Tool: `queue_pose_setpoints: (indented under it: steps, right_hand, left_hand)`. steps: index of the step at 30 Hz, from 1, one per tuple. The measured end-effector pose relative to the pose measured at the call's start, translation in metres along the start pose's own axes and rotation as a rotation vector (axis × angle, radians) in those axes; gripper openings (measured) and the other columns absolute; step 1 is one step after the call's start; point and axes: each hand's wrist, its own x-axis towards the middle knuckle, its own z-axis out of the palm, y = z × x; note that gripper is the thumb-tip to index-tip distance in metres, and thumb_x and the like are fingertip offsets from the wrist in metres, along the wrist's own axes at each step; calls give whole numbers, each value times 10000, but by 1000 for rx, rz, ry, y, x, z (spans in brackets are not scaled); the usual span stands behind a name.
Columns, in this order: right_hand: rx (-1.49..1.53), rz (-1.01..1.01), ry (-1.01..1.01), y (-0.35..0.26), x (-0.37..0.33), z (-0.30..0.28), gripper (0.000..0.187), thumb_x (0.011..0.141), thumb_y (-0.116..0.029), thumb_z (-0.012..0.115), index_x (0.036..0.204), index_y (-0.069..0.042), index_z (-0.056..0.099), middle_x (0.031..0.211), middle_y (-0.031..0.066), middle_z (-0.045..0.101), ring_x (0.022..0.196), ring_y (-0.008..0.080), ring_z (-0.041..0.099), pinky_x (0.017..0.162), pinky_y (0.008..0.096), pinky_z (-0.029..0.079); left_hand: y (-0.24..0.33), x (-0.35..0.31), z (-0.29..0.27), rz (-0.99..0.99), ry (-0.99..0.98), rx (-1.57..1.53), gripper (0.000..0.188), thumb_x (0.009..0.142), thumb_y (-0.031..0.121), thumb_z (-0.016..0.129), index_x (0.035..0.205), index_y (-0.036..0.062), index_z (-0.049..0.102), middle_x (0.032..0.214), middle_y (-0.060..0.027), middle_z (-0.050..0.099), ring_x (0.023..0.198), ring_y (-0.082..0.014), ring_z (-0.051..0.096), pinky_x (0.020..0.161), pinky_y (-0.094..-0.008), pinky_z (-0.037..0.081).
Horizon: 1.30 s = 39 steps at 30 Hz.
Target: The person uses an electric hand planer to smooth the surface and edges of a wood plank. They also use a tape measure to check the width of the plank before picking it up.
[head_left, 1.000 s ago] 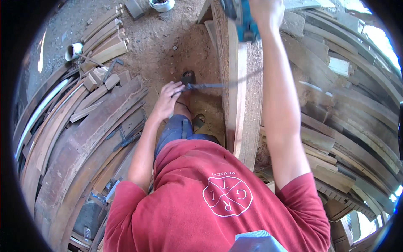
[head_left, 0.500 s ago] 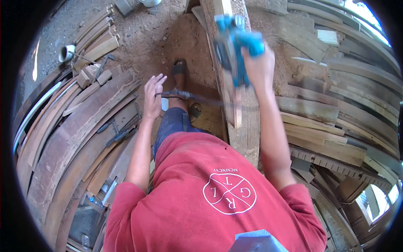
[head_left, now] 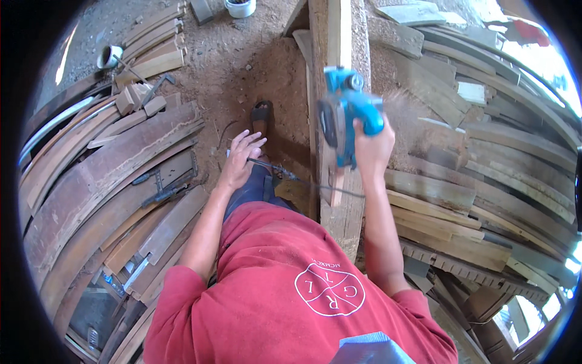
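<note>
My right hand (head_left: 374,148) is wrapped round the rear handle of a teal electric planer (head_left: 347,130). The planer rests on a narrow light wood strip (head_left: 337,195), which lies lengthwise along a thick timber beam (head_left: 341,229). Pale shavings blur the air to the right of the tool. My left hand (head_left: 237,162) is off to the left, fingers extended, with a dark power cord (head_left: 290,175) caught at it. From there the cord runs across to the planer's near end. The underside of the planer is hidden.
Stacked curved boards (head_left: 115,176) fill the left side, with a dark clamp (head_left: 167,191) on them. More planks (head_left: 448,188) are piled right of the beam. A white bucket (head_left: 240,7) and a pipe-like white container (head_left: 110,57) sit on the dirt floor.
The planer has come back along the strip toward me in my right hand. My left hand has shifted slightly right and lower with the cord, and the view has tilted.
</note>
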Motion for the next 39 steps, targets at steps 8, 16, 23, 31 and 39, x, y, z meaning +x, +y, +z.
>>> queue_pose_setpoints:
  steps: [8,16,23,31,39]
  right_hand:
    - [-99,-51,64,-83,185,59,305,808,-201,820,1054,-26,774,985,245,765,973,432,746,878,501,570]
    - [-183,-64,83,-87,310,92,345,793,-261,800,999,16,787,911,254,755,846,370,746,790,457,588]
    - [-44,-264,56,-31,169,47,262,842,-217,822,1020,-29,783,865,186,772,714,270,740,730,416,578]
    - [-2,75,-82,77,-213,-79,371,927,-146,800,1235,3,658,963,170,760,869,258,751,791,387,569]
    - [55,249,-80,80,-240,-83,324,910,-130,817,1157,11,664,911,142,714,831,163,640,785,354,529]
  left_hand:
    - [-25,37,-23,-107,80,15,359,1070,194,548,1400,127,675,1533,-118,558,1494,-389,377,1254,-487,306]
    - [-28,65,-40,-76,78,36,364,1044,164,586,1395,165,682,1548,-87,548,1502,-375,361,1261,-478,293]
    - [-37,44,-46,30,92,123,360,1075,164,517,1400,95,655,1566,-82,543,1526,-352,356,1278,-468,245]
    - [3,-18,8,119,-210,192,348,1029,271,625,1324,125,737,1539,-133,557,1498,-392,382,1258,-501,307]
    - [12,-56,46,186,-453,194,354,1035,311,610,1303,120,742,1568,-139,519,1534,-393,334,1249,-526,327]
